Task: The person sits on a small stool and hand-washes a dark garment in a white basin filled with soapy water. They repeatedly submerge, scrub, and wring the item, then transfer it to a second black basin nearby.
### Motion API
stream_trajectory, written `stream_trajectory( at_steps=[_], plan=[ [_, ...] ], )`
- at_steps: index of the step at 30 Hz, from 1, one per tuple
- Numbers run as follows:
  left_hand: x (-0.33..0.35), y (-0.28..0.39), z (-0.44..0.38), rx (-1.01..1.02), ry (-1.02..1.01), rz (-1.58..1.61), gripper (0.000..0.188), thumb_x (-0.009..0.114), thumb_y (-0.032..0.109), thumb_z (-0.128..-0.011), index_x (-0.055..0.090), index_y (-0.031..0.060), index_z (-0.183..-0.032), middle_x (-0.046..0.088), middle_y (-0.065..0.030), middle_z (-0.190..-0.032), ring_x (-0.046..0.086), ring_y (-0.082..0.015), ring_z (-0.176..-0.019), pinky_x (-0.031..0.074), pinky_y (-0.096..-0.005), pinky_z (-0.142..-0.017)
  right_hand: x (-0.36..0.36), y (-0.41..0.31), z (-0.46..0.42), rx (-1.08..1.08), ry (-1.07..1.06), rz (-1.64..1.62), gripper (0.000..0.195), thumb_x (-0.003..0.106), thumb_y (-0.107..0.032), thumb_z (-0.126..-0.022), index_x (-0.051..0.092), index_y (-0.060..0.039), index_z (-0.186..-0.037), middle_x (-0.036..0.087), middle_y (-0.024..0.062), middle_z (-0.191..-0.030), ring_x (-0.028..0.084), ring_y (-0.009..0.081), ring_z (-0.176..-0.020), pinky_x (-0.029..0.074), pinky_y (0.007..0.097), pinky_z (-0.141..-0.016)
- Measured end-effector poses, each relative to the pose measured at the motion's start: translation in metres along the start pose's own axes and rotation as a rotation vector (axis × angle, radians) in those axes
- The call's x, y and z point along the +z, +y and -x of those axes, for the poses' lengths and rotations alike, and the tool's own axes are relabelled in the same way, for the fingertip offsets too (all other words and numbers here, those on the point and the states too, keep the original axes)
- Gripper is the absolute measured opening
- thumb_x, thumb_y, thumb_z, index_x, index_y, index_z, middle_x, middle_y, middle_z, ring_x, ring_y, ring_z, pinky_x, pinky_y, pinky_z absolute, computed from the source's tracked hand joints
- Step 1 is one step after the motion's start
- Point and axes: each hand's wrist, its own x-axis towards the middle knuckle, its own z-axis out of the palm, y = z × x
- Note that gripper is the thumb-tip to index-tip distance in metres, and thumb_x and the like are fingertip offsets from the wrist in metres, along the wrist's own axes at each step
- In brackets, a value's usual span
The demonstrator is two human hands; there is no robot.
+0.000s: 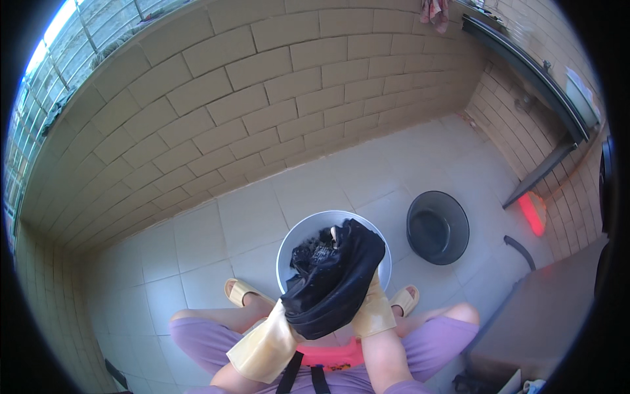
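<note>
A wet-looking black garment is bunched across both my hands above a light-coloured round bucket. My left hand, in a cream rubber glove, holds its near left side. My right hand, gloved the same way, holds the right side. Folds of cloth hide the fingers of both hands. A small pale strip shows at the garment's far edge. Inside the bucket, dark wet fabric lies partly behind the garment.
To the right, a dark plastic bucket stands on the tiled floor. A pink plastic item sits between my knees. Beyond are a brick-patterned wall, a dark-edged counter and a red-and-orange object.
</note>
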Motion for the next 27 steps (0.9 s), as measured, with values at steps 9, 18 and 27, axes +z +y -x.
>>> stream_trajectory(
  at_steps=[9, 18, 27],
  plan=[
    [-0.007, 0.036, 0.008, 0.073, -0.021, -0.543, 0.062, 0.053, 0.037, -0.101, 0.033, 0.0035, -0.149, 0.048, -0.0147, -0.145, 0.052, -0.0245, -0.13, 0.045, -0.0414, -0.109, -0.032, -0.033, -0.036, 0.311, 0.128, 0.336, 0.035, 0.055, -0.02, -0.096, 0.064, 0.0037, -0.12, 0.07, 0.0172, -0.113, 0.069, 0.0267, -0.103, 0.057, 0.0398, -0.095],
    [-0.063, 0.058, -0.006, -0.337, -0.071, -0.2, 0.059, 0.065, 0.017, -0.098, 0.037, -0.0015, -0.147, 0.051, -0.0101, -0.142, 0.056, -0.0204, -0.124, 0.048, -0.0327, -0.105, -0.067, -0.037, -0.059, 0.594, 0.115, 0.449, 0.041, 0.051, -0.022, -0.1, 0.058, 0.0043, -0.13, 0.066, 0.0182, -0.122, 0.067, 0.0253, -0.108, 0.054, 0.0392, -0.099],
    [-0.014, 0.079, -0.009, -0.238, -0.356, -0.198, 0.046, 0.042, 0.025, -0.108, 0.041, 0.0017, -0.148, 0.053, -0.0124, -0.143, 0.055, -0.0188, -0.128, 0.046, -0.0296, -0.108, -0.049, -0.047, -0.033, 0.293, 0.068, 0.349, 0.048, 0.052, -0.028, -0.097, 0.053, -0.0002, -0.136, 0.063, 0.0128, -0.128, 0.061, 0.0231, -0.119, 0.05, 0.0365, -0.103]
  ],
)
